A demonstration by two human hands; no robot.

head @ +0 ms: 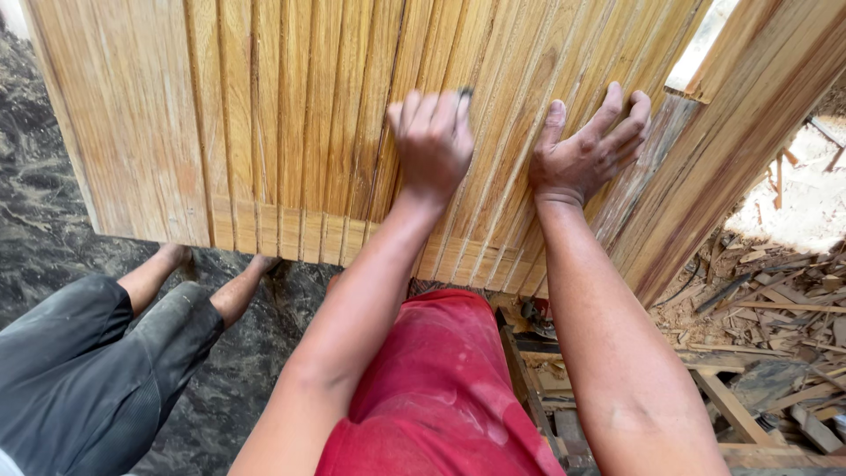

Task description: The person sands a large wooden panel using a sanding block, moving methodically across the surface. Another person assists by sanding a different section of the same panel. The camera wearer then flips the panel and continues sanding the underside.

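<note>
A large panel (291, 115) of light wood with long grooved slats fills the upper part of the view. My left hand (432, 141) presses on the slats near the panel's middle, fingers curled over a small dark piece (464, 91) that only shows at the fingertips. Just to its right, my right hand (589, 145) lies flat on the wood with fingers spread and holds nothing. My red clothing (441, 388) shows below the panel's lower edge.
Another person's legs in dark shorts (88, 353) stand at lower left, bare feet (256, 264) by the panel's lower edge. A thick wooden frame (731, 141) leans at right. Wood offcuts and shavings (775, 308) litter the ground at right. The floor (35, 203) is dark.
</note>
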